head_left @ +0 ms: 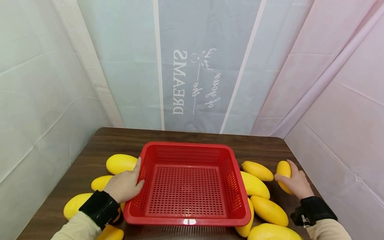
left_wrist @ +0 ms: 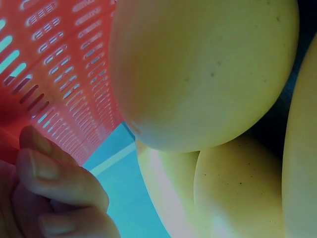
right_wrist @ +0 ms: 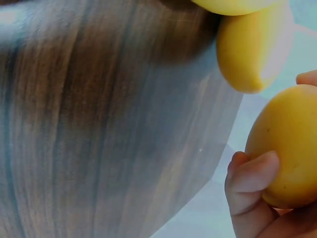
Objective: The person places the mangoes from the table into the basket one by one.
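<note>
A red plastic basket [head_left: 187, 190] with a slotted floor stands on the table, nothing inside it. My left hand [head_left: 127, 183] grips its left rim, thumb on the inner side; curled fingers [left_wrist: 59, 183] show beside the slotted wall in the left wrist view. At the far right, my right hand [head_left: 295, 181] holds a yellow mango [head_left: 283, 176], thumb on one side and fingers on the other. That mango [right_wrist: 292, 148] appears large in the right wrist view. Between basket and right hand lie several mangoes, the nearest to the hand being one mango [head_left: 258, 171].
More mangoes lie left of the basket, among them one at the back [head_left: 121, 163] and one by the left wrist [head_left: 75, 205]. The dark wooden table [head_left: 120, 140] is bounded by pale cloth walls and a printed curtain [head_left: 198, 33] behind.
</note>
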Available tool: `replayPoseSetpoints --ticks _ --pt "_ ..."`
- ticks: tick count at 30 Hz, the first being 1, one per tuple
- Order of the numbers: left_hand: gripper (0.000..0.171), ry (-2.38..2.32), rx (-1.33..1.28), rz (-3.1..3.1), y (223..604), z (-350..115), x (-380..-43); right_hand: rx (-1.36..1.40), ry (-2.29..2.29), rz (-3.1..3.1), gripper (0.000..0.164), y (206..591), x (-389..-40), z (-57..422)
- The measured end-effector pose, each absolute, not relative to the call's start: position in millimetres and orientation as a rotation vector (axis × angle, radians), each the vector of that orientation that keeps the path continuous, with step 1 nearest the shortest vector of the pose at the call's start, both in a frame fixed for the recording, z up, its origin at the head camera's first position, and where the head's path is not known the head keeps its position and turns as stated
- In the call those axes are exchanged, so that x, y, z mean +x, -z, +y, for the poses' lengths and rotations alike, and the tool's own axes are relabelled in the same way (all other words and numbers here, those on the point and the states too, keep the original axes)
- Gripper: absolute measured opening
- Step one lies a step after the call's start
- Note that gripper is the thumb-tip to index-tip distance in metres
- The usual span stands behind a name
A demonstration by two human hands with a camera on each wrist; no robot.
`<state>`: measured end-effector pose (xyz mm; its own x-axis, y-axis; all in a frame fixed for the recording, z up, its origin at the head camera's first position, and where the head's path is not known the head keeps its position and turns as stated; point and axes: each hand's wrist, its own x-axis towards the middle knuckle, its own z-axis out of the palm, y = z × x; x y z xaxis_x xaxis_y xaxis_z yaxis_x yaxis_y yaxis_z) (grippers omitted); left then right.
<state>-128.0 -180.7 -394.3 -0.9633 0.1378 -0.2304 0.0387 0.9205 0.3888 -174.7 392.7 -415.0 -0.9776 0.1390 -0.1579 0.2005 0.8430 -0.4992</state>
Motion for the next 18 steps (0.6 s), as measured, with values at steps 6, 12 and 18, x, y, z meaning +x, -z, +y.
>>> replayPoseSetpoints --ticks 6,12,18 --pt "0.088 -0.547 0.136 2.838 394.1 -181.5 -127.3 0.167 0.893 2.925 0.093 404.6 -178.6 384.9" --pt "0.087 -0.529 0.132 2.852 393.3 -180.3 -127.1 0.105 0.919 2.934 0.092 391.4 -183.7 378.4" --pt "0.087 -0.491 0.136 2.888 393.8 -178.0 -127.2 0.077 0.926 2.926 0.091 382.9 -185.2 370.6"
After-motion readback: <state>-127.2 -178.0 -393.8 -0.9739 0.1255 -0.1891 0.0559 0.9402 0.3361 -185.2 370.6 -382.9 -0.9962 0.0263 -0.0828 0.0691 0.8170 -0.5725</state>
